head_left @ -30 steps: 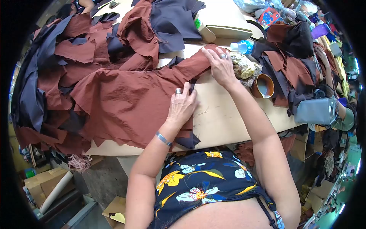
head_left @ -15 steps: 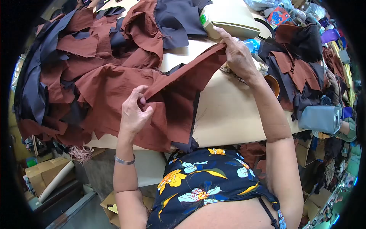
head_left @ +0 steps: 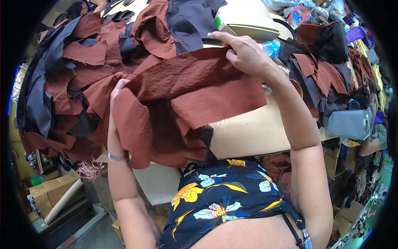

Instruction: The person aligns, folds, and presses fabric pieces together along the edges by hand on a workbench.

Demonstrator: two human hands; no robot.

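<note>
Over one pale table we hold up one rust-brown cloth, stretched between two hands, with one cream box beyond it. Our right hand pinches its upper edge, while its other end drapes over our left hand — fingers partly hidden, grip we cannot tell — and one blue-labelled bottle is near the right wrist.

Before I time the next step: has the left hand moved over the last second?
Yes. The left hand has moved left, away from the cream cardboard box, toward the heap of fabric scraps.
</note>
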